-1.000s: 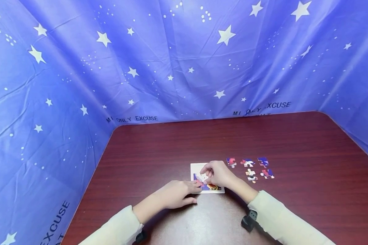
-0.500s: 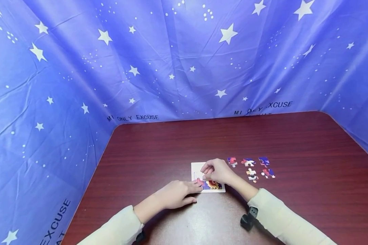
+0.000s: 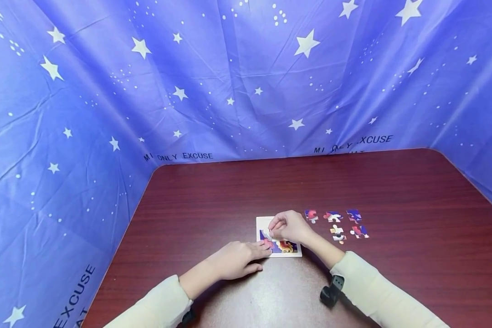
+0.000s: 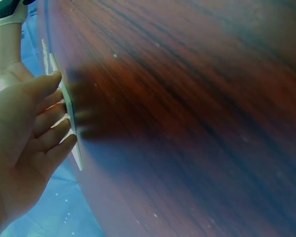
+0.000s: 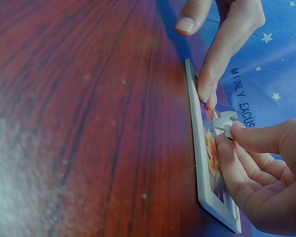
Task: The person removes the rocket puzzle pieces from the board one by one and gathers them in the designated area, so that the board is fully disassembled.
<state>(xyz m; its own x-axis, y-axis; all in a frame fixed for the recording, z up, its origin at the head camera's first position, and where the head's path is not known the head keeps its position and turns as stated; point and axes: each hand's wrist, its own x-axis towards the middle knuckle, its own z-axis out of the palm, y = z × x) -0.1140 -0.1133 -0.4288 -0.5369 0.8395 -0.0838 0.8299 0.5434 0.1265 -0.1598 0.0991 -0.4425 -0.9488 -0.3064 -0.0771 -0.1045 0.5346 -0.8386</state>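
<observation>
A square jigsaw tray [image 3: 264, 218] with a white rim lies on the table in front of me, its near part filled with purple, red and yellow picture. My left hand [image 3: 239, 259] rests its fairly straight fingers on the near left part of the tray. Over the tray, my right hand [image 3: 291, 228] pinches a puzzle piece [image 5: 224, 123] between thumb and index finger. In the right wrist view this piece is mostly white and sits tilted near the left fingertips. The left wrist view shows only the tray's edge [image 4: 69, 106] under the left fingers.
Several loose pieces lie right of the tray, among them a red one [image 3: 311, 216], a purple one [image 3: 354, 215] and a pale one [image 3: 338, 233]. A blue star-print curtain [image 3: 229, 82] stands behind the dark red wooden table [image 3: 213, 196].
Half a second ago the tray's left middle part showed bare white; now the purple and white piece in my right hand covers it. The left hand stays where it was.
</observation>
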